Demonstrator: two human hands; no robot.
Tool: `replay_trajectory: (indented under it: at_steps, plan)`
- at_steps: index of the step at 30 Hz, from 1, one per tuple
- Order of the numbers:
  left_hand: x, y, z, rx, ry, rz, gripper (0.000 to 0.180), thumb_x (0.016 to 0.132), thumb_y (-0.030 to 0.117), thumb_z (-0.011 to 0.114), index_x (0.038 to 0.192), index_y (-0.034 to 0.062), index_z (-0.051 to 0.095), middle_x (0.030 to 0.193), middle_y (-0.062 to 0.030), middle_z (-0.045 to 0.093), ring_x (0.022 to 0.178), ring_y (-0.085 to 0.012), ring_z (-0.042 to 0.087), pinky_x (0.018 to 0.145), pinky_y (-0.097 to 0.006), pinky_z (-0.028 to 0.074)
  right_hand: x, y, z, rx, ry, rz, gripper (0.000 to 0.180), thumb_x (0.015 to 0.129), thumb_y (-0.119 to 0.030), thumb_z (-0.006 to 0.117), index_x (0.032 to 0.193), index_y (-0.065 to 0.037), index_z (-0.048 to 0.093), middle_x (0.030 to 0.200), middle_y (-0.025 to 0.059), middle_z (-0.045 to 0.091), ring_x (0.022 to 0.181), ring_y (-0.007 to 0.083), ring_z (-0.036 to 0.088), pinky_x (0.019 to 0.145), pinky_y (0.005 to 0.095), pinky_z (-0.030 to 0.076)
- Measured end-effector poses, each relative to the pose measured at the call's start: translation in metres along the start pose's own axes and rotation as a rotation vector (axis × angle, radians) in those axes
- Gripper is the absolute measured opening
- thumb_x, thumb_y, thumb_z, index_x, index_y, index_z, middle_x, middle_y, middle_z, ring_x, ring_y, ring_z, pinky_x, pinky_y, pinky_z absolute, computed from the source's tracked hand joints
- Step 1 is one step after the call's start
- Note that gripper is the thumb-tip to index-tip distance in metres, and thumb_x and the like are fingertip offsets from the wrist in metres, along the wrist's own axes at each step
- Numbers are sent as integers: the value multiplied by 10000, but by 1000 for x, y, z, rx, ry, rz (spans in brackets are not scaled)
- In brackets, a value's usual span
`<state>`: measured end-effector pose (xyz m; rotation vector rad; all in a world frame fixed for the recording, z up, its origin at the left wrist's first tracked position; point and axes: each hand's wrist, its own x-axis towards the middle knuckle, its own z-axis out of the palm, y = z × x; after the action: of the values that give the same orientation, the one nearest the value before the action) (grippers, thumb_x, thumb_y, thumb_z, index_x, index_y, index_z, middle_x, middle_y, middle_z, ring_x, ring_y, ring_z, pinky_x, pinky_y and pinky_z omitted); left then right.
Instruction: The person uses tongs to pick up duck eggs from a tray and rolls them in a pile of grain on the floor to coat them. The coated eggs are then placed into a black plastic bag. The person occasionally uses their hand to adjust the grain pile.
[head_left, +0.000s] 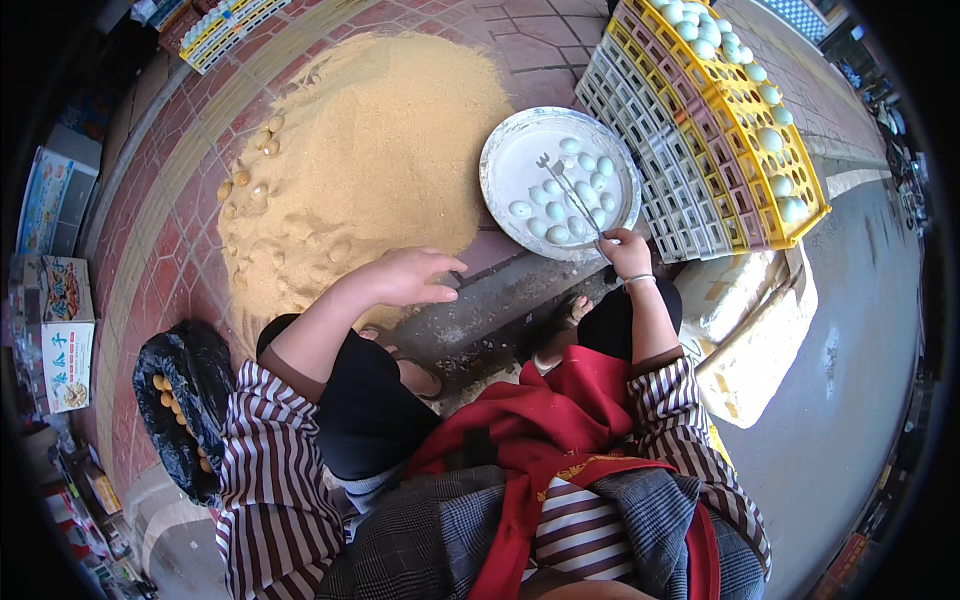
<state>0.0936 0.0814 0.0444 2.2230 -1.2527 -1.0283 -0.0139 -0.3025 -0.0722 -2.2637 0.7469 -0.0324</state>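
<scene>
Red apron (540, 410), nearest, below the right-hand grip. Sandy heap (380, 130), left of the grip. Round basin (510, 165), just beyond. Left hand (412, 275): empty, loosely extended. Right hand (628, 253): closed on metal tongs (584, 208), probably stiff, light; hold the near end. Eggs (555, 211), past the grip, inside basin: likely fragile, slippery; cradle the sides.
</scene>
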Motion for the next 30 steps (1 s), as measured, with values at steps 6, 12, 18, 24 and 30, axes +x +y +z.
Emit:
replay_trajectory:
  at_steps: [6, 12, 18, 24, 30]
  plan:
    - [-1, 49, 39, 300, 103, -189, 438, 834, 351, 627, 1211, 137, 561, 1128, -98, 595, 1101, -289, 525, 961, -438, 345, 2, -30, -15, -262, 5, 6, 356, 659, -347, 676, 932, -123, 717, 886, 155, 682, 875, 308, 647, 811, 376, 498]
    - [32, 27, 52, -31, -41, -395, 321, 843, 303, 624, 1102, 115, 600, 783, -101, 658, 845, -293, 627, 791, -414, 452, 2, -51, -33, -385, -115, -4, 387, 658, -356, 669, 976, -139, 709, 973, 157, 676, 945, 302, 639, 851, 382, 492]
    - [37, 0, 66, 70, 279, -359, 315, 795, 258, 674, 1005, 42, 585, 924, -191, 638, 899, -348, 616, 776, -433, 490, -29, -51, -22, -503, -175, -27, 394, 645, -333, 669, 994, -154, 699, 962, 158, 674, 929, 306, 641, 834, 389, 498]
    - [35, -6, 72, 172, 93, -294, 443, 793, 286, 675, 1180, 102, 562, 1103, -172, 571, 1024, -337, 569, 856, -411, 470, -27, -60, 0, -713, -215, -109, 339, 681, -291, 644, 976, -128, 676, 953, 144, 678, 920, 288, 651, 798, 387, 516]
    - [32, -10, 77, 106, -22, -207, 479, 804, 312, 662, 1222, 104, 556, 1153, -161, 550, 1067, -326, 545, 898, -403, 447, -22, -70, 13, -784, -237, -149, 303, 703, -274, 638, 956, -110, 673, 923, 142, 684, 904, 288, 657, 796, 387, 521]
